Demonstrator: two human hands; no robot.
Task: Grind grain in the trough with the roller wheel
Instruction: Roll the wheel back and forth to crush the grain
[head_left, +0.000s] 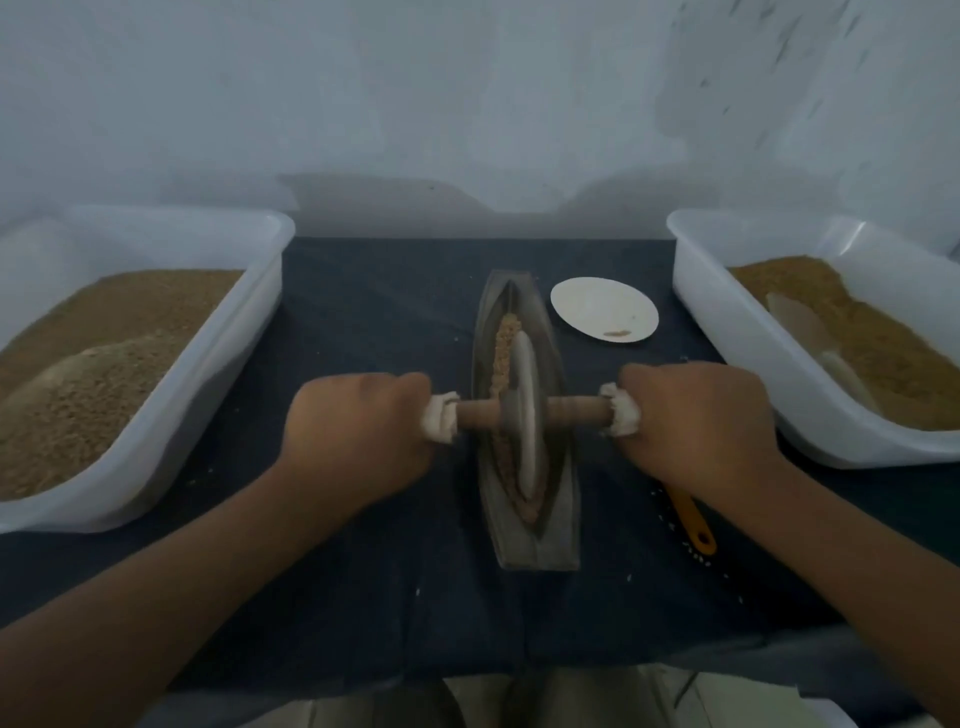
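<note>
Weight was what you had to reckon with: the roller wheel (524, 415) looked like a thick disc of stone or dull metal, stiff and probably heavy. It stood upright on its edge in the groove of the trough (563, 525), about midway along, straight in front of you on the dark cloth (389, 312). Your left hand (358, 426) was curled round the left end of the wooden axle (576, 410) and your right hand (696, 415) round the right end, each fist closed over a wad of white cloth wrapping (439, 423). Those wrapped ends were the right places to hold, well out from the disc, since even hands on both sides would stop so narrow a wheel from tipping against the trough wall. The axle looked smooth and turned, so bare wood might have slipped in your palms; the wrapping likely helped. Along the groove lay the grain (503, 343), a loose tan line mostly on the far side of the wheel and to its left, and it would scatter easily if the wheel rode up. The trough was boat-shaped, rigid, and seemingly heavy enough to sit unheld. A left tub (249, 312) and a right tub (727, 322), both white and holding tan meal, flanked the cloth. A small white dish (597, 306) lay just right of the trough's far end, and an orange-handled tool (691, 519) lay near your right wrist.
</note>
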